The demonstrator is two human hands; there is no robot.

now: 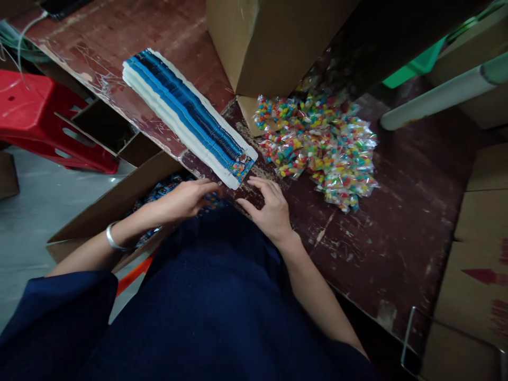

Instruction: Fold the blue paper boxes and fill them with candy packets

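Observation:
A long row of overlapping printed cards [186, 119], blue with white edges, lies fanned out on the dark red table. My right hand [272, 209] is just off the near end of that row, its thumb and fingers apart and nothing visible between them. Over the rim of an open cardboard box [107, 203] hovers my left hand [192, 197], fingers loosely bent and spread; nothing shows in it. Inside the box are many small dark-blue printed packets [159, 190], partly covered by my left arm. To the right of the cards sits a pile of clear bags of colourful candies [317, 145].
A tall carton [273, 47] stands behind the candy bags. On the left, a red plastic stool [51, 121] is on the floor. More cartons [476, 254] line the right side, near a pale pole [436, 98] and a green bin [416, 63].

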